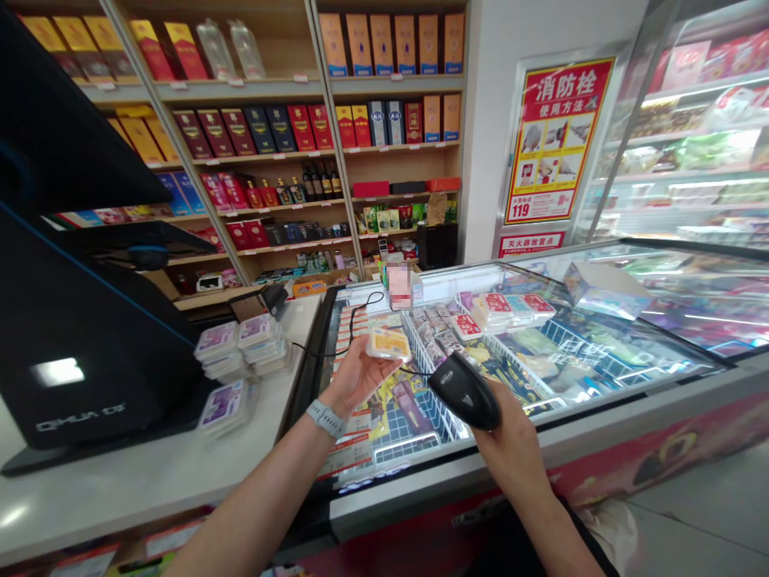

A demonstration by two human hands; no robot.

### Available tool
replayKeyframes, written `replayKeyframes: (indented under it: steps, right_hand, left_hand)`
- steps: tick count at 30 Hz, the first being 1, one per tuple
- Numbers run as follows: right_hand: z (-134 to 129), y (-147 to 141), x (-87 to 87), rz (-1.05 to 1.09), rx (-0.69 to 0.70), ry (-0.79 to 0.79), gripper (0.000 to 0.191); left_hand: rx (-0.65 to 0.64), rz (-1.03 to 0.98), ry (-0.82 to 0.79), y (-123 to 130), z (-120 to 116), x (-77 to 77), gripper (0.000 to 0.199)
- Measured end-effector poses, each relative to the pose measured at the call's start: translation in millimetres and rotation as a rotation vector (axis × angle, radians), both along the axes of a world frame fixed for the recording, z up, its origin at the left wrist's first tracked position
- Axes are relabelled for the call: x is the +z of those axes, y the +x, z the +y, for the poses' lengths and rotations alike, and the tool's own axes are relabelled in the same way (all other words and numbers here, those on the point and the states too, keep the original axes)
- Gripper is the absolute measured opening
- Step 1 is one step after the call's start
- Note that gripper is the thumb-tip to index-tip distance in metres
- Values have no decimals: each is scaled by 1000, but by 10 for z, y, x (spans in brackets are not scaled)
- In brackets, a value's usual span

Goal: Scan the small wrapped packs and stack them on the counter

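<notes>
While the left hand (354, 375) grips a flat clear-plastic pack with a yellow label (388, 344) above the glass-topped chest freezer (601, 422), the right hand (512, 437) is wrapped around a black plastic handheld scanner (465, 393), its nose near the pack, not touching. Purple-labelled flat plastic packs (263, 343) sit stacked on the pale smooth counter (150, 490), left.

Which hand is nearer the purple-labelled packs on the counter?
Left. The left hand is to the right of the purple-labelled packs; the right hand, gripping the black scanner, is farther right.
</notes>
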State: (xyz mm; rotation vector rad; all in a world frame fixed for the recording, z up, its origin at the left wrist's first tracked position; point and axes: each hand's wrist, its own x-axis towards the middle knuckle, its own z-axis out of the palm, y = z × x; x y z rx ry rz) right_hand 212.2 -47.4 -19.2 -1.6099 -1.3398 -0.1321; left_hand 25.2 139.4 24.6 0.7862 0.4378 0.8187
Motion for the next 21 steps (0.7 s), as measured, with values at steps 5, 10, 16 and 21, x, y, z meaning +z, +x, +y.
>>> replayKeyframes:
  steps: [5, 10, 16, 21]
  right_hand:
    - [1, -18, 25, -32, -11, 4, 35]
    - [12, 3, 38, -53, -36, -4, 35]
    - [106, 34, 54, -71, -77, 9, 32]
    - [188, 88, 136, -53, -138, 20, 30]
  left_hand:
    - [117, 3, -125, 186, 132, -65, 30]
    - [235, 36, -94, 284, 313, -244, 21]
    - [329, 7, 3, 201, 395, -315, 10]
    - [352, 49, 107, 92, 431, -329, 16]
